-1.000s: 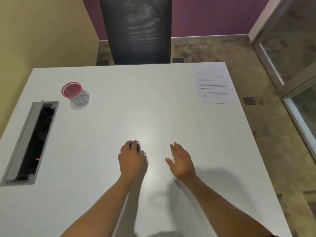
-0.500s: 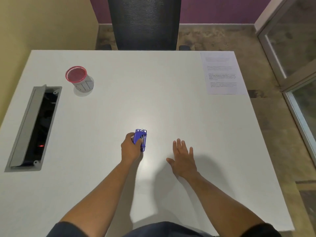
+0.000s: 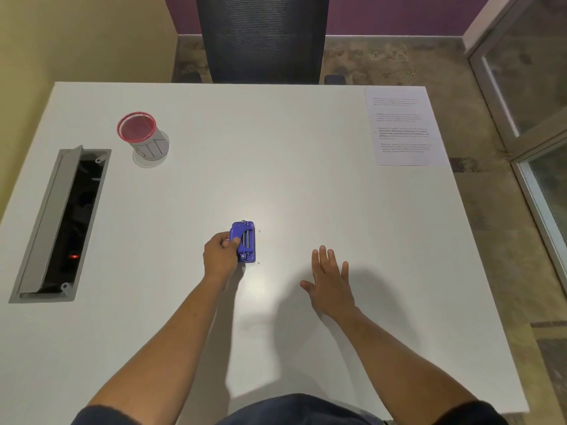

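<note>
The left hand [image 3: 221, 256] pinches the blue stapler [image 3: 245, 242] near the middle of the table [image 3: 276, 148], toward 6 o'clock. The right hand [image 3: 331, 282], at 4 o'clock from it, has its fingers spread flat and holds nothing. With only 1 hand pinching it, the stapler could slip.

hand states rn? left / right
Left hand: closed, fingers gripping the blue tool.
Right hand: open, fingers straight, holding nothing.

Smooth white table [image 3: 306, 185] with a soft sheen and a patch of glare near the middle. Glossy blue tool [image 3: 247, 240], plastic-looking, with bright metal strips. Far left, a red wire-mesh cup [image 3: 150, 148] wrapped in matt paper. Far right, a matt printed paper sheet [image 3: 402, 130]. Left, a dull grey, metal-looking hatch [image 3: 46, 222].
</note>
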`<act>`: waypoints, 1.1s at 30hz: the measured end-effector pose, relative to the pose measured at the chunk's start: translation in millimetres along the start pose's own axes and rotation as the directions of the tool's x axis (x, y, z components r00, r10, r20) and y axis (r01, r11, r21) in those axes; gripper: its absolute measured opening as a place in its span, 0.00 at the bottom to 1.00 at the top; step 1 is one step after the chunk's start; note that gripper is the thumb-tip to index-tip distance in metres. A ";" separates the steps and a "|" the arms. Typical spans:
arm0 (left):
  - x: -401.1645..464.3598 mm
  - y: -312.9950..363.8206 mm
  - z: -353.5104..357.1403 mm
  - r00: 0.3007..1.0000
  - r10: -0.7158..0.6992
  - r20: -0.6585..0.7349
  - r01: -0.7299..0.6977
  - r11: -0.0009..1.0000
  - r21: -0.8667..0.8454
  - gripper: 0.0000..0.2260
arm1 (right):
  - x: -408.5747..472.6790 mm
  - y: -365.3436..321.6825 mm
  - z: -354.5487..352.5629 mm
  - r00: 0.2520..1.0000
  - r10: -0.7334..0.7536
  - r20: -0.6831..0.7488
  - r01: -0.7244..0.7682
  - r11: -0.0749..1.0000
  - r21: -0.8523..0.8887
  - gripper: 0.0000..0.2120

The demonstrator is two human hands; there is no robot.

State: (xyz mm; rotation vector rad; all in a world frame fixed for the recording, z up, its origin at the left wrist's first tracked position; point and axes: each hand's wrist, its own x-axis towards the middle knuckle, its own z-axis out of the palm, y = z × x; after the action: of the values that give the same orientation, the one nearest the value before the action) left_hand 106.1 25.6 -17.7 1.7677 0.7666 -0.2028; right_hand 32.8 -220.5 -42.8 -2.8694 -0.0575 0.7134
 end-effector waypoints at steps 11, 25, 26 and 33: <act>10.3 -5.1 -23.3 1.000 0.019 -0.023 -0.015 0.989 0.149 0.03 | 1.5 -0.4 1.0 1.000 0.005 0.009 -0.005 1.000 0.013 0.36; -54.0 -4.0 2.5 0.773 0.604 0.194 -0.531 0.448 0.719 0.03 | 1.5 0.0 1.6 1.000 0.009 0.021 -0.010 1.000 0.021 0.36; -57.3 -6.4 4.6 0.766 0.599 0.234 -0.551 0.423 0.720 0.02 | 1.7 0.1 1.1 1.000 0.009 0.022 -0.010 1.000 0.027 0.36; -57.2 -11.8 10.6 0.783 0.532 0.322 -0.536 0.314 0.784 0.05 | 2.4 1.2 -2.7 0.999 0.011 0.036 -0.013 0.998 0.065 0.36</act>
State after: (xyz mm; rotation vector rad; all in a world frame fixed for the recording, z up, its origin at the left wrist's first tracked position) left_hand 57.5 -4.7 -2.1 2.8894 -0.0768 -0.1243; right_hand 36.1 -221.9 -41.8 -2.7975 -0.0217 0.7548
